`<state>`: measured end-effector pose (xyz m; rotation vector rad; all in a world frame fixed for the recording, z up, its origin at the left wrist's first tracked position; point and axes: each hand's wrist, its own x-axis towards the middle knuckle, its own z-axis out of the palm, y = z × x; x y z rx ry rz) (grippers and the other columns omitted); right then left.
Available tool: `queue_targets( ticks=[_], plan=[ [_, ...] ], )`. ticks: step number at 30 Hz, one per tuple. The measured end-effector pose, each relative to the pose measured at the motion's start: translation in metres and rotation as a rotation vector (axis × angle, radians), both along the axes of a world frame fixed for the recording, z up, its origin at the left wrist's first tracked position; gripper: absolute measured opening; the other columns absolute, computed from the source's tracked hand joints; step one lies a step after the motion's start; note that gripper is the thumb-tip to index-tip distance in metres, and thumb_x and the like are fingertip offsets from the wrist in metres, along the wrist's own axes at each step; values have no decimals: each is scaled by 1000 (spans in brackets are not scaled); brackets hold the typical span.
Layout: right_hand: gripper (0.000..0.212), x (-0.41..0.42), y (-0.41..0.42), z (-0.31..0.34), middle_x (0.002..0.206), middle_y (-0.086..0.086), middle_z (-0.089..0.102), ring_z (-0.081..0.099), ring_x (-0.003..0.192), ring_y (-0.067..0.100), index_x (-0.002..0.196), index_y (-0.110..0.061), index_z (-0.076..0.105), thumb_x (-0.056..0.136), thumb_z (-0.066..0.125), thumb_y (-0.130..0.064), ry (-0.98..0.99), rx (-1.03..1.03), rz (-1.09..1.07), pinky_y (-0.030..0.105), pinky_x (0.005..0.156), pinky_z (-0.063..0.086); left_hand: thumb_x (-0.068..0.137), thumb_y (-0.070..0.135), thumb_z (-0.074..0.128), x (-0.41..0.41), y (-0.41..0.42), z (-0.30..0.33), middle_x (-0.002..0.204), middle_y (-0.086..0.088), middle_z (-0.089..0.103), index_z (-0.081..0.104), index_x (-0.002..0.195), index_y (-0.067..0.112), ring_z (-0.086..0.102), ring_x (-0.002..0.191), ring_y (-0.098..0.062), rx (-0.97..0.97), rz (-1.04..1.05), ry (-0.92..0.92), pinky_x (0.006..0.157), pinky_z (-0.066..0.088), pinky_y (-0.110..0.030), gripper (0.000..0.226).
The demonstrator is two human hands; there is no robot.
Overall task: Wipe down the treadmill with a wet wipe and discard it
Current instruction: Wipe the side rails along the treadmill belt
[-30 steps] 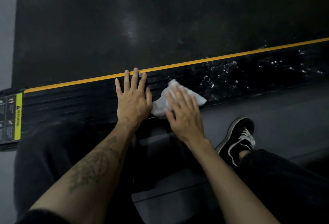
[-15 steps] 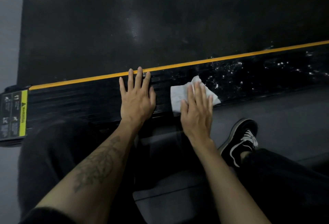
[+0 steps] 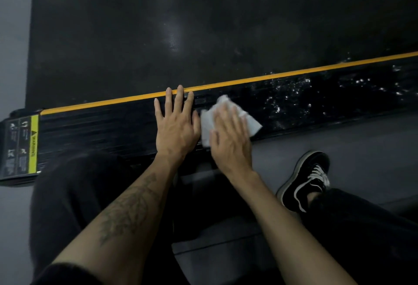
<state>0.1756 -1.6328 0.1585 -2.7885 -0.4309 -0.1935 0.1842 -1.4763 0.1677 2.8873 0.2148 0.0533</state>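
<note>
The treadmill's black ribbed side rail point(image 3: 95, 128) runs across the view, with a yellow stripe point(image 3: 271, 78) along its far edge and the dark belt point(image 3: 203, 24) beyond. A white wet wipe point(image 3: 253, 121) lies crumpled on the rail. My right hand point(image 3: 230, 142) presses flat on the wipe, fingers spread, covering most of it. My left hand point(image 3: 176, 124) rests flat on the rail just left of the wipe, fingers apart and holding nothing. To the right, the rail glistens with wet droplets point(image 3: 291, 97).
A yellow and black warning label point(image 3: 21, 146) marks the rail's left end. My black-trousered knees fill the lower view, and a black shoe with white laces point(image 3: 307, 178) stands on the grey floor point(image 3: 339, 135) at the right.
My right hand slid the wipe right along the rail, then back left beside my left hand. My left hand stayed planted.
</note>
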Motion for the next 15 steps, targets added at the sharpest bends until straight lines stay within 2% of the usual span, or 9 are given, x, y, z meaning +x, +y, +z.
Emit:
queue_targets(
  ticks=[2,3,4,7,9,13,15],
  plan=[
    [56,5,-14,0,166,9,31,26,155,28,157,-12,40,104,34,-31,15,-68,198,49,126,21,106,42,26,-1,0,-1,172,-7,18,32,160,19,6,160,-29,-6,-7,-2,127,5,-59,60],
    [57,12,-26,0,168,7,28,23,156,25,159,-14,37,104,34,-32,23,-80,223,47,127,18,106,42,27,-1,1,0,172,-7,17,32,161,19,5,160,-29,-8,-8,0,127,4,-59,59],
    [58,19,-37,0,169,5,25,20,157,23,160,-16,35,104,33,-32,34,-77,183,46,128,16,107,42,27,-1,1,0,172,-6,17,31,161,19,4,160,-29,-12,-10,2,127,4,-59,59],
    [59,27,-40,4,170,6,18,14,158,23,161,-16,29,106,28,-34,70,-33,-142,46,129,9,108,41,29,0,1,1,172,-6,16,30,161,19,3,160,-29,-15,-7,5,127,3,-59,58],
    [59,20,-12,5,170,11,18,14,158,27,161,-12,28,107,29,-35,63,-14,-195,48,129,10,107,41,28,0,0,1,172,-6,15,30,161,19,3,160,-29,-15,-4,9,127,3,-59,58],
    [57,16,-9,2,168,6,26,21,157,26,160,-16,34,106,31,-34,42,-88,229,47,127,16,106,43,24,-1,1,-1,172,-6,16,31,161,19,4,160,-29,-11,-13,4,127,5,-59,60],
    [56,31,-33,3,168,4,27,21,156,22,159,-19,36,106,28,-37,32,-99,192,47,126,18,107,42,25,0,1,-1,172,-6,18,31,161,20,5,160,-29,-15,-13,-6,127,6,-60,58]
  ],
)
